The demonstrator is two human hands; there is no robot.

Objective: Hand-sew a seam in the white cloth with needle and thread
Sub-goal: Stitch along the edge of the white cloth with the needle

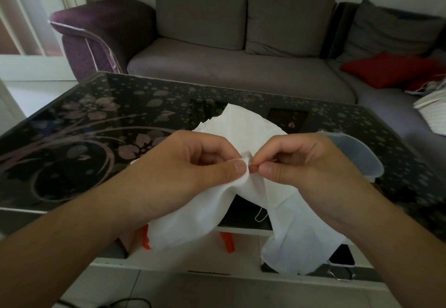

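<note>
While my left hand [202,160] is pinching a fold of the white cloth [243,201], my right hand [296,163] is pinching beside it, perhaps on the needle, too small to see. Thread [260,216] is dangling below; I'm judging the seam mid-stitch, mostly unsewn.

I see a grey sofa [241,66] with a purple armrest [101,32] beyond the far edge of a black glass tabletop [96,119] (printed with pale flowers). A red cushion [386,69] lies at the right. Daylight enters at the left; the floor [217,290] is pale.
</note>
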